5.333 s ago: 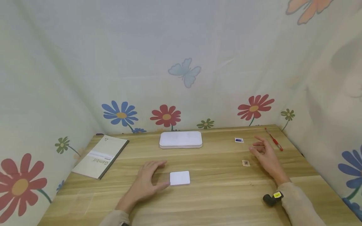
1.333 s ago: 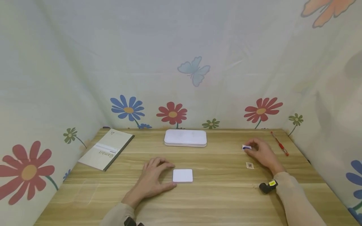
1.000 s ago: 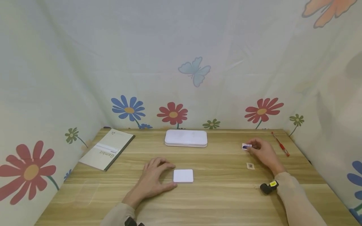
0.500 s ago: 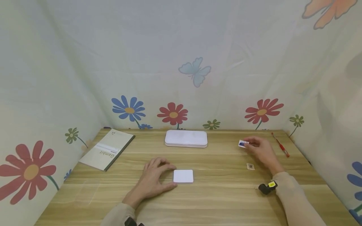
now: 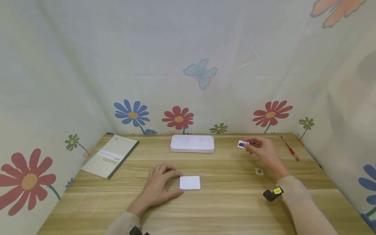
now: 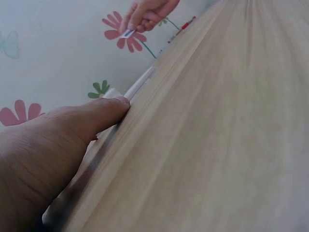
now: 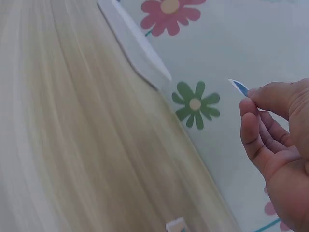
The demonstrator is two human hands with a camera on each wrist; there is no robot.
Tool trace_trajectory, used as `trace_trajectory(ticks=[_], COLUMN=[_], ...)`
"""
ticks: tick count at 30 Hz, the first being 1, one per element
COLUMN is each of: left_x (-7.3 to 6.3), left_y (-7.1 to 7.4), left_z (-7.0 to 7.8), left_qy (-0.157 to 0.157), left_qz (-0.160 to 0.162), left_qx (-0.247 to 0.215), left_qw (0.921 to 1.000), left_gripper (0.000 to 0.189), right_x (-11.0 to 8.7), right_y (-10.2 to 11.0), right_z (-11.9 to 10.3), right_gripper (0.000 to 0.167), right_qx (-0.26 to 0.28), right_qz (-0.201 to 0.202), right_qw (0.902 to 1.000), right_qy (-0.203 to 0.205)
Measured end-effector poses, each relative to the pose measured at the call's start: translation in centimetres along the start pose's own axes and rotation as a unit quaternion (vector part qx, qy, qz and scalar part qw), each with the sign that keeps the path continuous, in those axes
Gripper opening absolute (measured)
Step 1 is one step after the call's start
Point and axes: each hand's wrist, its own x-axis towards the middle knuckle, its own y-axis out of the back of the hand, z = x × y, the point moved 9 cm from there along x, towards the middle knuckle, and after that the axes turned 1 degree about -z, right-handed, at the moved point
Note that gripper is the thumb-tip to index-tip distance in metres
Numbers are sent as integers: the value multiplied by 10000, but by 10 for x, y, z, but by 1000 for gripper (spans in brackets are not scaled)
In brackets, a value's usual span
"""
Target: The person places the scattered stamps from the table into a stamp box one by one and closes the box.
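Observation:
My right hand (image 5: pixel 264 153) pinches a small blue-and-white postage stamp (image 5: pixel 242 144) between thumb and fingertips, raised above the table toward its back right. Seen from the right wrist, the stamp (image 7: pixel 238 87) sticks out past the thumb tip, tilted. A second stamp (image 5: pixel 259 171), brownish with a pale border, lies flat on the wood below that hand. On the table my left hand (image 5: pixel 157 187) holds the left end of a blank white card (image 5: pixel 190 182), thumb and index finger at its near and far corners. The left wrist view shows the thumb (image 6: pixel 104 113) against the card's edge.
A white flat case (image 5: pixel 192 143) stands at the table's back middle. A notebook (image 5: pixel 110 156) lies at the left, and a red pen (image 5: pixel 290 148) at the back right. A faint transparent sheet (image 5: pixel 90 200) lies front left. Flowered curtain surrounds the table.
The right hand has taken hold of the blue stamp, lifted it off the table and moved it leftward. Earlier, the left index finger closed in to the card's corner; the left hand then stayed still.

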Motion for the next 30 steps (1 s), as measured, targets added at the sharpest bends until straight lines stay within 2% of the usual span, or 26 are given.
trace_trajectory(ticks=[8, 17, 30], left_x=[0, 0, 0], left_y=[-2, -2, -1], left_z=[-2, -3, -2], left_qy=[-13, -14, 27], left_qz=[15, 86, 56], left_qx=[95, 66, 42], left_qw=[10000, 9999, 10000], left_gripper=[55, 55, 54], right_x=[5, 4, -4], right_y=[-22, -55, -112], right_z=[-32, -61, -84], right_gripper=[27, 26, 24], right_qx=[331, 710, 1003], right_qz=[-286, -569, -990], right_qw=[9985, 9952, 9889], right_qy=[331, 367, 462])
